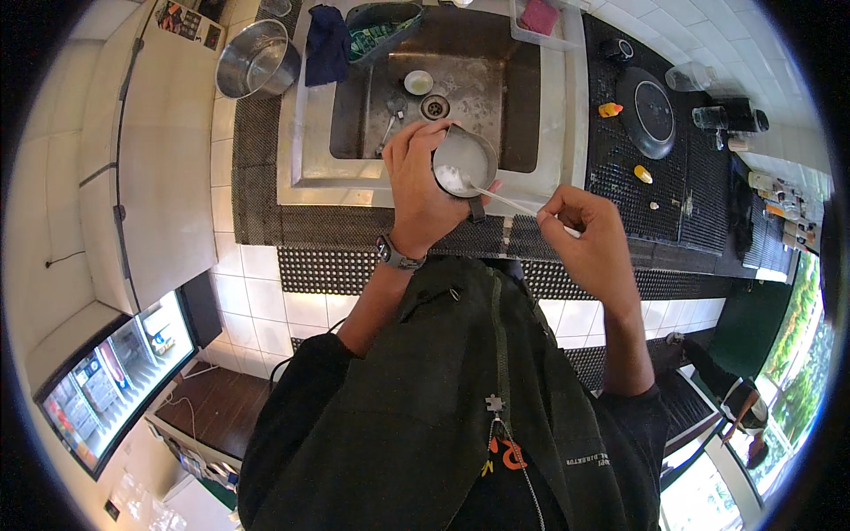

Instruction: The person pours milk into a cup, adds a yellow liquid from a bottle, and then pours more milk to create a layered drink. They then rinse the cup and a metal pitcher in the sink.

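My left hand (418, 188) is wrapped around a small metal milk pitcher (478, 152), held over the near edge of the sink. The pitcher's handle points down toward my body, and a white substance (453, 178) lies inside; whether it is powder or foam I cannot tell. Between the fingers and thumb of my right hand (589, 237) is a thin, pale spoon (515, 203). Its far end reaches over the rim into the pitcher, touching the white substance.
The steel sink (524, 115) holds a small white bowl (418, 83) and a spoon (387, 133). Left of it stand a metal pot (258, 62), a dark cloth (327, 44) and a basin (403, 19). On the right-hand mat sits a black plate (646, 113). A person (751, 411) is far right.
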`<state>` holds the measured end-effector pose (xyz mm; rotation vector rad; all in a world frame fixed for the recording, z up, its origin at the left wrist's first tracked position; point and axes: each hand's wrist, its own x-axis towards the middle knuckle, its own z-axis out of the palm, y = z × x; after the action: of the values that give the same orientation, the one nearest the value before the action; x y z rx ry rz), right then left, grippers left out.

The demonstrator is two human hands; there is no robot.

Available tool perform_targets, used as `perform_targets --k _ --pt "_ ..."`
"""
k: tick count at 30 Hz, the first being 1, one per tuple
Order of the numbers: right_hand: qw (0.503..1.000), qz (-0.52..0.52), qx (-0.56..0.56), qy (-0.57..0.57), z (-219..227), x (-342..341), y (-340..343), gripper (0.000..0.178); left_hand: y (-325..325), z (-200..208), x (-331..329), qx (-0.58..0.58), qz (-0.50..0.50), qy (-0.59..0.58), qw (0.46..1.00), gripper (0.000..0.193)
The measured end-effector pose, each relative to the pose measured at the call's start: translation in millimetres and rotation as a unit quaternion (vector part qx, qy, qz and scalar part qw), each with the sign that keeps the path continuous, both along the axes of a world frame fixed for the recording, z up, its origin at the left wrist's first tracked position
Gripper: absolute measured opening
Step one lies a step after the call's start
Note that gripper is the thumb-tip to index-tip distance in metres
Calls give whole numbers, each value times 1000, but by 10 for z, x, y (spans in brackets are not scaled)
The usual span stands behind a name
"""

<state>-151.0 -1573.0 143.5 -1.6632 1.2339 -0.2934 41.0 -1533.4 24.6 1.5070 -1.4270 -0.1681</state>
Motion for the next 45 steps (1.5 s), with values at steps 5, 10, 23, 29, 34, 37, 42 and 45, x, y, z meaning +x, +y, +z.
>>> perform_targets --k 5,10,23,29,34,37,42,45 --pt "995 -77 -15 -53 24 -7 -64 11 -21 64 15 3 29 26 999 78" --pt "948 -144 -279 -47 -388 131 -513 13 2 76 82 5 31 31 999 79" --pt "948 -211 -237 22 -939 -132 -192 15 150 -105 77 -37 10 83 996 79" --pt "979 -41 -188 60 302 62 346 7 199 -31 97 -30 8 32 999 81" --pt "951 47 -269 144 162 382 501 10 193 -14 22 -32 4 15 999 82" --pt "952 54 -256 159 98 440 533 11 186 -26 -25 -45 12 4 999 82" --pt "966 55 -205 146 55 455 553 11 182 -103 -20 -70 14 -11 997 81" --pt "971 23 -187 147 -4 444 538 12 163 -100 -30 -49 23 -15 998 81"
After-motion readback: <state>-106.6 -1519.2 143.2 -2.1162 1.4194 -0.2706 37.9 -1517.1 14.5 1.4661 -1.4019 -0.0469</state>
